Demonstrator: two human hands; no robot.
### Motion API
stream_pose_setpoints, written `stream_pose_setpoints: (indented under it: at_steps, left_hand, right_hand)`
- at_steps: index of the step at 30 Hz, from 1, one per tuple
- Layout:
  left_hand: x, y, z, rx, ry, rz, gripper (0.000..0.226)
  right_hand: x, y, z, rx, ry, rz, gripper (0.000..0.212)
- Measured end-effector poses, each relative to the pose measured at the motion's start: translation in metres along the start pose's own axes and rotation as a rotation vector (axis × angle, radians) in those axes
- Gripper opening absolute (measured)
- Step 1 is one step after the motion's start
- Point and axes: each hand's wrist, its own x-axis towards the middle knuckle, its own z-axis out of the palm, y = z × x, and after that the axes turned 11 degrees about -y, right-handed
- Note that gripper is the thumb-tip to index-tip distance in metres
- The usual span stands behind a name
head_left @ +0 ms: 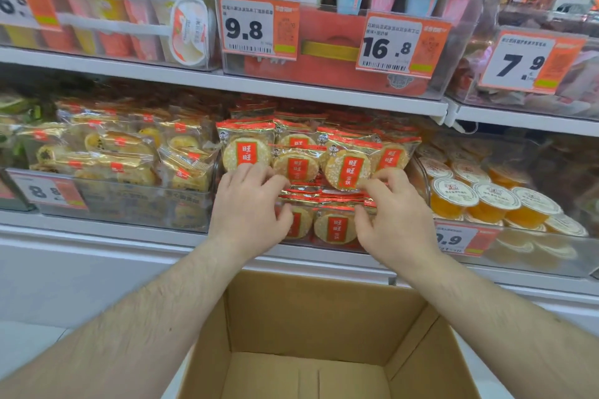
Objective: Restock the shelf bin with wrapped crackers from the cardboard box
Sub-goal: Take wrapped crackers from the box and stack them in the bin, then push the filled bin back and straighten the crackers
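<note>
— Where are the wrapped crackers (pixel 346 168) sitting at this moment?

— They are filling the clear shelf bin (pixel 415 172) on the middle shelf, standing in upright rows at the back and lying in a flat red-and-gold stack along the front edge. More packs are showing through the bin's front wall below that stack.

— And the hands?

— Both are working at the bin's front. The left hand (pixel 249 214) is curling its fingers over the left end of the flat stack, thumb underneath, gripping the packs there. The right hand (pixel 392 214) is doing the same at the right end, fingertips pinching the wrapper edges. The person appears to be squaring or pressing the front stack into place.

— How far along is the restocking?

— Judging by the frame, it is nearing its end. The bin is looking full to its rim, and the cardboard box (pixel 311 327) directly below the arms is showing only bare brown floor and walls in the part that is visible. Its nearest corners are running out of view, so a last pack could be hiding there.

— What is surrounding the bin?

— Gold-wrapped pastries (pixel 123 152) are crowding the bin to the left, orange jelly cups (pixel 486 201) are stacking up to the right, and a price tag reading 9.8 (pixel 256 26) is hanging from the shelf above.
</note>
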Motion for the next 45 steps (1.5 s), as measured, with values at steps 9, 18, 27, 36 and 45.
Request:
stream_pose_setpoints:
  at_steps: [9,18,27,36,45]
  left_hand:
    - [0.082,-0.014,-0.005,0.241,-0.206,-0.085,0.060]
    - [0.100,-0.025,0.016,0.145,-0.188,-0.119,0.050]
    - [0.099,-0.023,0.019,0.185,-0.189,-0.144,0.055]
    - [0.096,-0.023,0.020,0.253,-0.174,-0.125,0.073]
    - [0.083,-0.015,0.014,0.275,-0.083,-0.144,0.081]
  right_hand:
    - [0.103,-0.035,0.017,-0.232,-0.344,0.019,0.076]
    - [0.116,-0.036,0.040,-0.284,-0.405,0.050,0.098]
    - [0.092,0.020,0.016,-0.294,-0.138,0.329,0.086]
    - [0.122,0.045,0.033,-0.061,-0.329,0.257,0.108]
    - [0.111,0.043,0.019,-0.136,-0.263,0.215,0.115]
